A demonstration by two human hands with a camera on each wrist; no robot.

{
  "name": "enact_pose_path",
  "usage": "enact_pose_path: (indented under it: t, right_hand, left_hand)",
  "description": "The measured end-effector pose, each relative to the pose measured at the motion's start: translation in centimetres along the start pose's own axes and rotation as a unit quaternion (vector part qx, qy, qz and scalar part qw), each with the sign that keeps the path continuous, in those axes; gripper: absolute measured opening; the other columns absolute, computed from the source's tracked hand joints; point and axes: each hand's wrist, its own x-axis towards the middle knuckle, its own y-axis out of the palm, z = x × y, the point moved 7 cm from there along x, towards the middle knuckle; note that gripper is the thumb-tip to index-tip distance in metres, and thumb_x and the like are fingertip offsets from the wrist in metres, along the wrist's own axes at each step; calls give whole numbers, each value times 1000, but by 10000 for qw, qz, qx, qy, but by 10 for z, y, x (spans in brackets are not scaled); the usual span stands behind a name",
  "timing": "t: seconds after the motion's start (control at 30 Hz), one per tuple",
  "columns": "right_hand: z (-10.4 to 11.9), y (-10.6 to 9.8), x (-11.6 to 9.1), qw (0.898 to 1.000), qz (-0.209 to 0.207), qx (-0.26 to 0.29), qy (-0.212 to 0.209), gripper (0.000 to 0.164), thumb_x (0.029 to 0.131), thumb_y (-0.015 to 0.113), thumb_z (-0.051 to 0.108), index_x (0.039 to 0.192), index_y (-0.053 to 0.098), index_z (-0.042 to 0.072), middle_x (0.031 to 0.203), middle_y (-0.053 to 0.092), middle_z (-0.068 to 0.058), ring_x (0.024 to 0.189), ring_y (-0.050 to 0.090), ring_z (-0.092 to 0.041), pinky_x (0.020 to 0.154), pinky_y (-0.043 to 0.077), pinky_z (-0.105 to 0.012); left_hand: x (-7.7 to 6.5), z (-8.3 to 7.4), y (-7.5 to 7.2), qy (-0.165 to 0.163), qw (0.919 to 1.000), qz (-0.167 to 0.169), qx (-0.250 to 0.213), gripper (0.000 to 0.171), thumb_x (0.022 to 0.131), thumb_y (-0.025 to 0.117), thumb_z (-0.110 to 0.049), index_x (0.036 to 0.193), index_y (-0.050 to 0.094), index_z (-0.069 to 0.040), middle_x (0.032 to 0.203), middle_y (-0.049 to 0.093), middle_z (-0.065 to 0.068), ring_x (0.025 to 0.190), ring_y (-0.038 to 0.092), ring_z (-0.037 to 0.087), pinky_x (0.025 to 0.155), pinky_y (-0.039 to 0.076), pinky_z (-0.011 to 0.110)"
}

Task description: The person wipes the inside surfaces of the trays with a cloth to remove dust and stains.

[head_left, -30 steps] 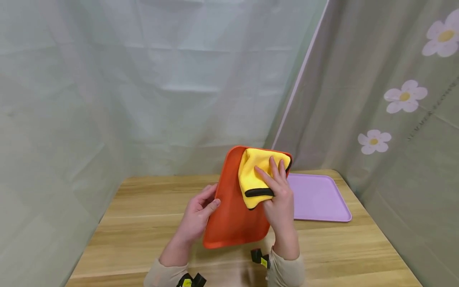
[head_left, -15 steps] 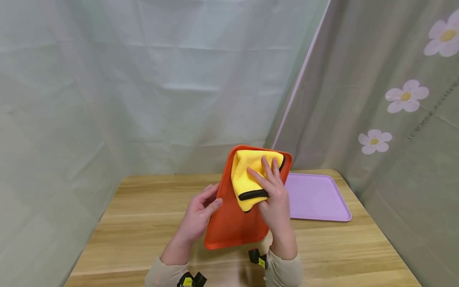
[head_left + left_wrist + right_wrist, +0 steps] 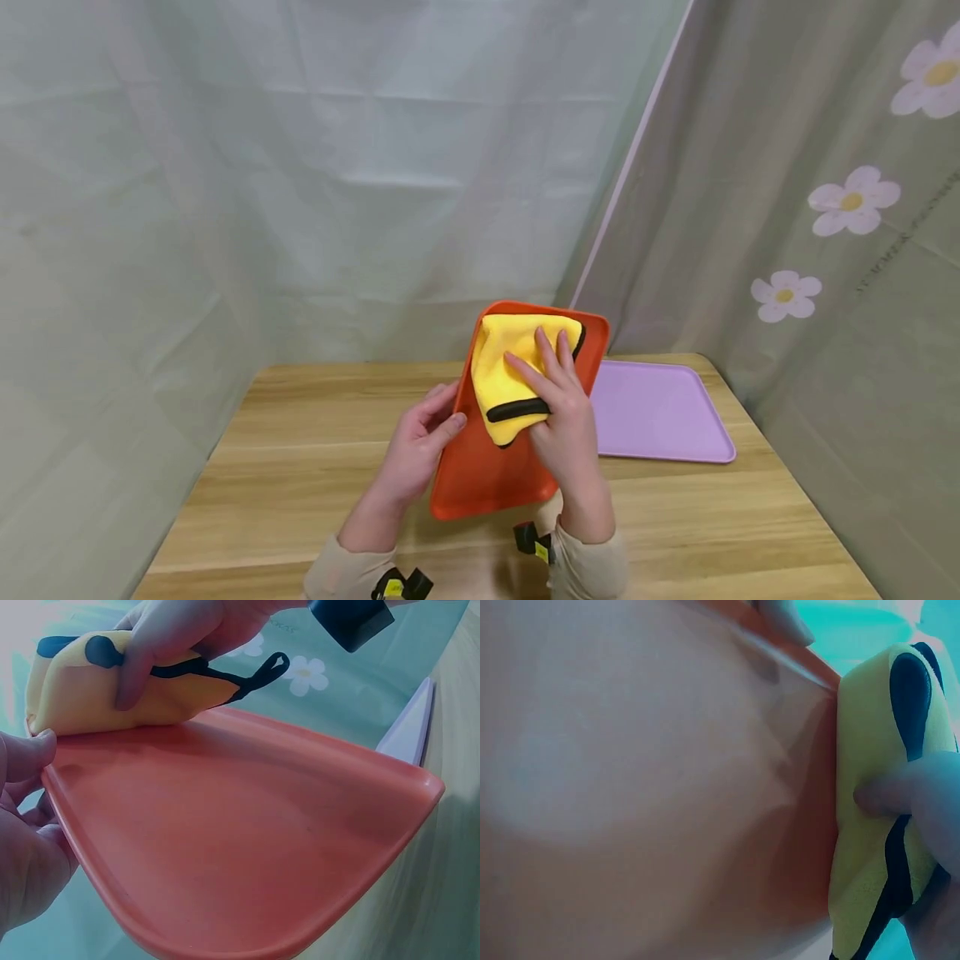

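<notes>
An orange-red tray (image 3: 491,483) is held tilted up above the table, its inner face toward me. My left hand (image 3: 417,446) grips its left rim, thumb on the front and fingers behind. A folded yellow cloth (image 3: 504,358) with black edging lies against the upper part of the tray. Over it my right hand (image 3: 564,417) spreads its fingers, while the thumb pinches the cloth from below, as the left wrist view shows. A black loop (image 3: 274,671) sticks out of the cloth in that view. Seen from the right wrist, the cloth (image 3: 866,742) presses flat on the tray's surface.
A lilac tray (image 3: 663,412) lies flat on the wooden table (image 3: 300,483) at the back right, partly behind the orange-red one. Pale curtains (image 3: 360,183) hang behind and at the sides, with white flowers on the right one.
My right hand has slid the cloth leftward across the tray, from near its right rim toward the left rim. The left hand keeps its hold, and the tray has barely shifted.
</notes>
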Motion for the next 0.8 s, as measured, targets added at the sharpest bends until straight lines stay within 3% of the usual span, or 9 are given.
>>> enact_pose_path:
  t: [0.17,0.37,0.53,0.8]
  right_hand:
    - [2,5,-1,9997,244,-65,-15,55,92,77,-6,141,73,17,167,42,-9,159,26,-42,116,40,-64]
    - [6,15,-2,9968,778,-58,-158,74,87,69,-18,152,63,18,174,28,-12,160,15,-46,123,26,-68]
    - [7,15,-1,9965,794,-19,-275,81,84,67,-23,153,62,18,174,26,-14,160,14,-48,123,24,-69]
    - [-1,19,0,9929,1172,-37,215,88,80,60,-28,153,62,21,175,26,-9,161,11,-45,122,26,-69]
  left_hand:
    - [1,1,-1,117,9999,25,46,46,106,62,0,152,58,0,126,63,13,118,65,22,95,59,30]
    - [1,1,0,271,9995,72,-107,48,105,62,5,152,56,3,126,64,10,120,66,21,96,58,29]
    - [2,-1,0,260,9996,-25,-143,47,104,63,5,151,57,4,126,64,9,118,66,20,95,59,29]
    - [2,-1,-5,88,9993,-289,-219,44,104,62,5,148,56,10,122,64,5,113,68,19,90,61,31]
